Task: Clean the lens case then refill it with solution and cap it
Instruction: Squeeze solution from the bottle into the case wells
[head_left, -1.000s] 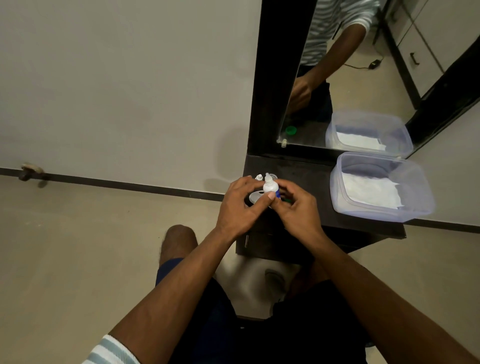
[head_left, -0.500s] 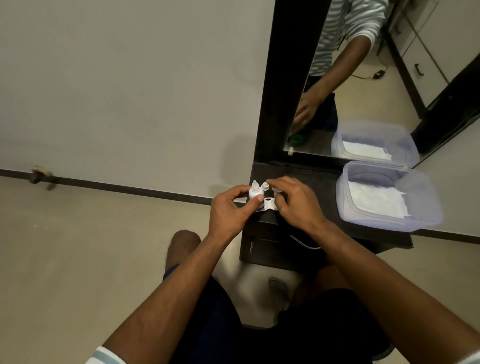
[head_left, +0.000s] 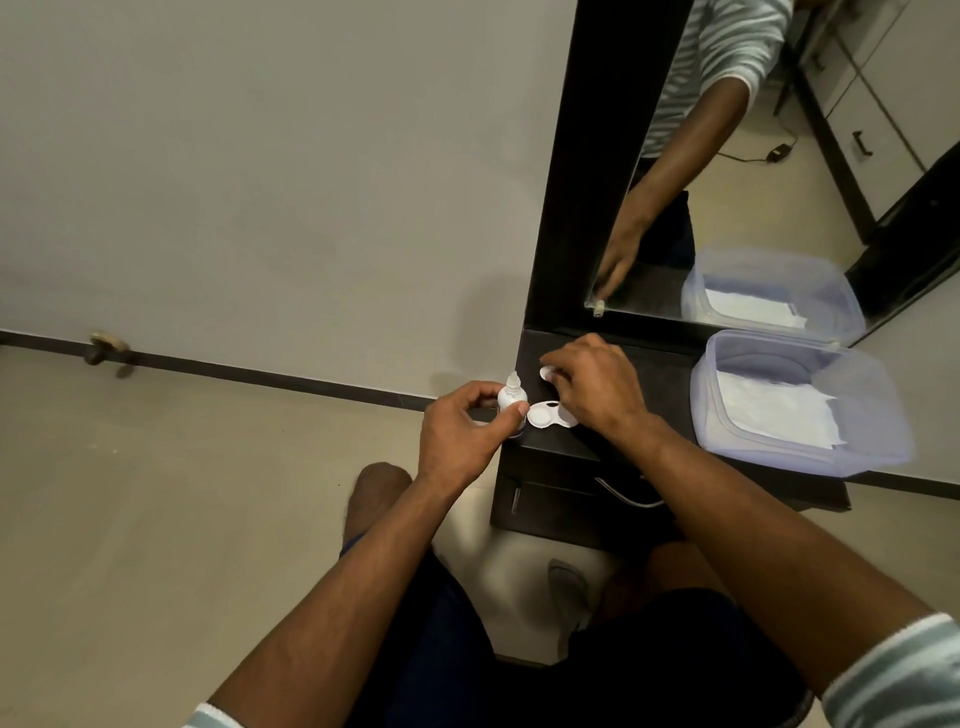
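Note:
A small white solution bottle (head_left: 511, 397) with a clear nozzle stands upright at the left front corner of the dark dresser top (head_left: 654, 384), gripped by my left hand (head_left: 462, 431). Just to its right lies the white lens case (head_left: 545, 414), one round well showing open. My right hand (head_left: 597, 387) hovers over the case's right side, fingertips pinching a small white round cap (head_left: 547, 372). The case's right well is hidden under that hand.
A clear plastic tub (head_left: 800, 405) holding white tissue sits on the right of the dresser top. A mirror (head_left: 727, 156) in a dark frame rises behind it. A drawer front (head_left: 571, 499) with a metal handle is below. A door stopper (head_left: 106, 349) sits at the far-left wall base.
The bottle went from held up between both hands to standing at the dresser corner. My right hand left the bottle, moved right over the case and now holds a white cap.

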